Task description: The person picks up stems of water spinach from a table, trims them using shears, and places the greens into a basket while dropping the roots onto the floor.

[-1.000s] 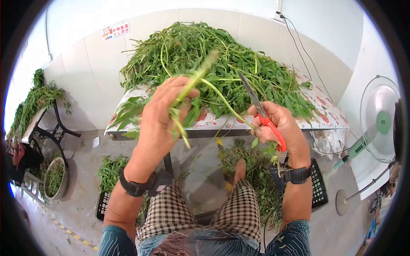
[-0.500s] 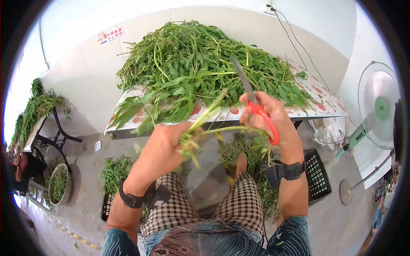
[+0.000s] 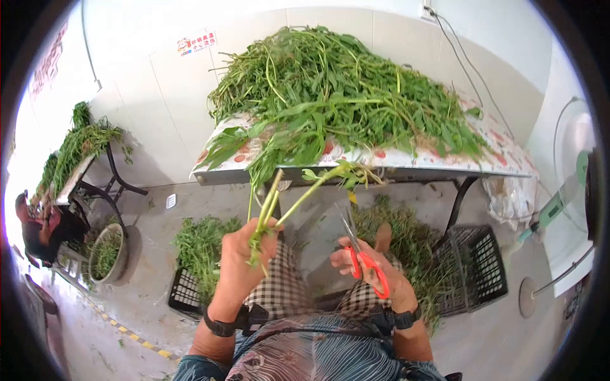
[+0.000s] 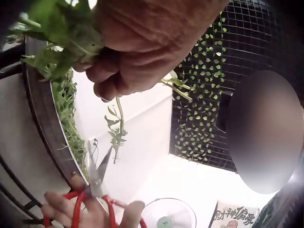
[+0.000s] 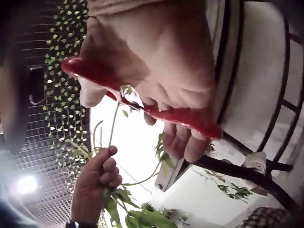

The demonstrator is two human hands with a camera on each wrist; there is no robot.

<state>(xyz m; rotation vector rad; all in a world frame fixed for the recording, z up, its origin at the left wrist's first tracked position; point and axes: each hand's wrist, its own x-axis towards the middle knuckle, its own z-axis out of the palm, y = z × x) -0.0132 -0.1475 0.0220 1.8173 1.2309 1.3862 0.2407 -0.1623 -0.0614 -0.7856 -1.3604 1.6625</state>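
Head view: the left hand grips green stems rising toward the near edge of the table; the right hand grasps red scissors just right, open floor beneath. Left wrist view: scissor blades parted below the stems. Right wrist view: fingers curl round the red handles.

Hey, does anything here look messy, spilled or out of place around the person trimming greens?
Yes: loose green trimmings lie heaped on the floor under the patterned table, beside the black plastic crate rather than inside it. Leafy stems also droop over the table's front edge.
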